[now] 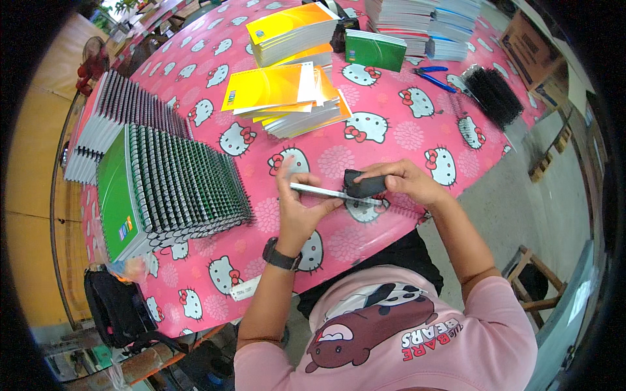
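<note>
My left hand is closed on a notebook, which I see nearly edge-on as a thin white strip. My right hand grips a dark, block-shaped piece and presses it near the notebook's right end; its exact kind does not show. A blurred spiral coil seems to trail to the right from the notebook's edge. Beyond my hands lies a fanned pile of yellow-orange notebooks. To the left stand stacked spiral-bound notebooks with green covers.
Pink patterned cloth covers the table. Toward the back right are blue-handled pliers, a bundle of black coils, a green-covered stack and tall paper stacks. A black bag hangs at the left edge; a cardboard box stands far right.
</note>
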Tool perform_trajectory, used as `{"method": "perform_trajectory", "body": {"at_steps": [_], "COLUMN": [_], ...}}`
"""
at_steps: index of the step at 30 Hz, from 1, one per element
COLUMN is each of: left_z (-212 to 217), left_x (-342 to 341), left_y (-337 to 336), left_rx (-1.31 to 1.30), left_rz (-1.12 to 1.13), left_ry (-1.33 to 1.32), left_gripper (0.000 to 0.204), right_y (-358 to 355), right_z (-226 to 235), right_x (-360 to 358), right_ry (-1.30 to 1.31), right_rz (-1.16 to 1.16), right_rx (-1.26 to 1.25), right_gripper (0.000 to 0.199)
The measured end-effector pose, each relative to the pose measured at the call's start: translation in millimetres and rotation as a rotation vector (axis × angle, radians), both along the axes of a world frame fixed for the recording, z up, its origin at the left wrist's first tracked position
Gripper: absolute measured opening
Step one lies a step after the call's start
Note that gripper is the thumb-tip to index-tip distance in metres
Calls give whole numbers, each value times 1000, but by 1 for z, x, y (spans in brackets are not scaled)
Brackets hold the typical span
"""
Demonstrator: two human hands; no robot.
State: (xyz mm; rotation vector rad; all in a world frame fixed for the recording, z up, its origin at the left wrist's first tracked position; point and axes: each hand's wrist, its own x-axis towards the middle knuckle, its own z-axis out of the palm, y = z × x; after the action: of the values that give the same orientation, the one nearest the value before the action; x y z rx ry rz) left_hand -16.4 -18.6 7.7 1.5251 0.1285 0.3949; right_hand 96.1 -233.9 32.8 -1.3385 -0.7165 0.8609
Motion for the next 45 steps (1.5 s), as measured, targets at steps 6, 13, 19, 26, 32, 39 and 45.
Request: {"method": "perform_trajectory", "body": {"at_steps": [6, 13, 19, 26, 32, 39, 45], "left_z": [-14, -10, -11, -15, -18, -3, -12], "left_x": [3, 5, 5, 4, 5, 4, 1], "left_y": [6, 7, 8, 10, 10, 7, 7], "left_rx": [13, -5, 23, 12, 26, 102, 117], "left_rz": [-170, -201, -203, -203, -198, -188, -161], "left_ry": [2, -8, -3, 56, 77, 69, 85], "left_gripper": [51, 43, 41, 39, 38, 37, 41], "right_y": [0, 13, 26, 32, 44, 49, 40], "right_z": [13, 15, 16, 19, 22, 22, 27], "right_x": [-2, 6, 6, 3, 11, 5, 9], "right_ry": [-218, -360, -174, -205, -243, -238, -1141], "right_rz": [-45, -141, -33, 2, -5, 0, -245], "right_rx": [-58, -325, -152, -126, -280, -157, -378], "right_gripper": [56, 59, 63, 48, 52, 49, 60]}}
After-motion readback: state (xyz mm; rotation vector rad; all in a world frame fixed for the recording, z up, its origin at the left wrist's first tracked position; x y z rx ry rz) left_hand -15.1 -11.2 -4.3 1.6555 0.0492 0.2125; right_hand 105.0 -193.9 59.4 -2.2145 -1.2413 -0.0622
